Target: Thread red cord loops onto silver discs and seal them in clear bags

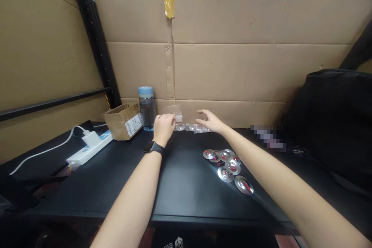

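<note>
Both arms are reaching across the black tabletop (180,186) toward its far edge, right up against the cardboard wall (232,69). The left hand (163,127) is pinching a small clear plastic bag (173,112) between thumb and fingers, holding it upright just above the surface; the bag is standing tall rather than lying flat. The right hand (209,121) is hovering with fingers spread loosely and holding nothing, palm down over a short row of small clear-wrapped pieces (193,127) lying along the far edge, running left to right between the two hands. That row is sitting just below and to the right of the bag, so the right hand is the nearer one, almost touching its right end. A cluster of shiny metal discs (228,166) with red marks is lying nearer the front edge, right of centre, well apart from both hands. A water bottle (147,108), small cardboard box (123,121) and white power strip (88,148) are sitting toward the far left corner. A black bag (334,120) is filling the right side.
</note>
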Motion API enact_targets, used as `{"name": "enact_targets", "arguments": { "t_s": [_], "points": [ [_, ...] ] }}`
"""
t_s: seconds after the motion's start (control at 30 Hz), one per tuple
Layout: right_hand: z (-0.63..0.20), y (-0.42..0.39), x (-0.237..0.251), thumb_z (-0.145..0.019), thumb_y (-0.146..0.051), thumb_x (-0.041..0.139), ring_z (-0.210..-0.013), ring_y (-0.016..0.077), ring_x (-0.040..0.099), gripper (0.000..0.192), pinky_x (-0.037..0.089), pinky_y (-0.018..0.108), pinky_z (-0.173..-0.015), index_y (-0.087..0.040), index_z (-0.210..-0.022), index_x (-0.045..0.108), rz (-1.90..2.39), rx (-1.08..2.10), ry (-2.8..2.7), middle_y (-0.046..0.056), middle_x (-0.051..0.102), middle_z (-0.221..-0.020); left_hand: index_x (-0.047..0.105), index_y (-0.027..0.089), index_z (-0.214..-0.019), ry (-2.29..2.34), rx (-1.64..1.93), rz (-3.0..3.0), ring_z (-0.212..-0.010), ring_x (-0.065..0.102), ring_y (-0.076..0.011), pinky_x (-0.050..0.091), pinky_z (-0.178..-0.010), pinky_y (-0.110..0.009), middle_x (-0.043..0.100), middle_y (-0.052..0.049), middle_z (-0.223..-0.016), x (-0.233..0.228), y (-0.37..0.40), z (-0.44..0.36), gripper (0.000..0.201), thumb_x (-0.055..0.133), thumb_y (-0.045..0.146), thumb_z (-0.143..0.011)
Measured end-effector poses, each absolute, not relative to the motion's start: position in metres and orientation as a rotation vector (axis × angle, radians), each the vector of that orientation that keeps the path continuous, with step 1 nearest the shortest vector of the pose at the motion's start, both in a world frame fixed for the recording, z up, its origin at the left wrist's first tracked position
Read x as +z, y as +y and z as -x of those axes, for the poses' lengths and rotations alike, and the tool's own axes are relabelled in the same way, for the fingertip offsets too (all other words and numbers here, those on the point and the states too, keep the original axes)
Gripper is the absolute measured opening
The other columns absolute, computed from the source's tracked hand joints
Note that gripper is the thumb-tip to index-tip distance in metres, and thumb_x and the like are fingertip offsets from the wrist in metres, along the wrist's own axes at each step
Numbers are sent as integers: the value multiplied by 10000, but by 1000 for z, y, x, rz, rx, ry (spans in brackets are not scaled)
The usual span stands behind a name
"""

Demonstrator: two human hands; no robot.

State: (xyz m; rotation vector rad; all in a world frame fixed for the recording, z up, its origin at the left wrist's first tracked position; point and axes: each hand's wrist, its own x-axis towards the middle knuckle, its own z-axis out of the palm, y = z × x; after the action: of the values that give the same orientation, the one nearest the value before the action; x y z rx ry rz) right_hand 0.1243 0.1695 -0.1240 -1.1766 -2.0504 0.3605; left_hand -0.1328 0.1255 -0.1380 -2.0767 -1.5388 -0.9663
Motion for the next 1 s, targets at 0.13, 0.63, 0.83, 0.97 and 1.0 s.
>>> {"name": "enact_targets", "arguments": {
  "t_s": [0.13, 0.63, 0.83, 0.97, 1.0],
  "points": [
    [-150, 179, -151, -800, -149, 685, -1177, 283, 628, 495, 479, 389, -1026, -141, -1291, 621, 1345, 12, -2406, 172, 616, -1339, 670, 190, -1023, -1851, -771, 1999, -1039, 654, -273, 392, -916, -395, 731, -118, -1022, -162, 148, 150, 246, 433, 230, -970],
    [-177, 191, -165, -821, -253, 658, -1187, 324, 627, 478, 470, 397, -976, -202, -1296, 630, 1570, -35, -2496, 133, 681, -1296, 707, 203, -1158, -2053, -482, 2170, -1256, 544, -363, 385, -1025, -546, 609, -162, -1361, -193, 168, 149, 547, 275, 498, -999],
    [-199, 181, -160, -765, -181, 702, -960, 272, 704, 394, 496, 317, -814, -219, -1157, 697, 1620, 2, -2450, 103, 759, -1060, 680, 197, -1175, -2020, -555, 2129, -1213, 558, -338, 401, -997, -502, 626, -164, -1307, -186, 158, 146, 477, 309, 450, -1014],
    [-235, 155, -165, -755, -164, 690, -898, 256, 709, 261, 491, 304, -755, -230, -1002, 745, 1646, 21, -2326, 83, 769, -996, 676, 185, -1137, -1906, -721, 2064, -1157, 572, -324, 401, -969, -464, 639, -169, -1236, -175, 149, 141, 398, 355, 384, -1013],
    [-245, 148, -167, -761, -166, 685, -890, 250, 711, 256, 494, 301, -748, -229, -1002, 744, 1650, 32, -2284, 77, 772, -981, 678, 187, -1116, -1858, -779, 2066, -1136, 580, -315, 405, -960, -449, 647, -160, -1212, -172, 148, 138, 361, 381, 359, -1004]
  ]
}}
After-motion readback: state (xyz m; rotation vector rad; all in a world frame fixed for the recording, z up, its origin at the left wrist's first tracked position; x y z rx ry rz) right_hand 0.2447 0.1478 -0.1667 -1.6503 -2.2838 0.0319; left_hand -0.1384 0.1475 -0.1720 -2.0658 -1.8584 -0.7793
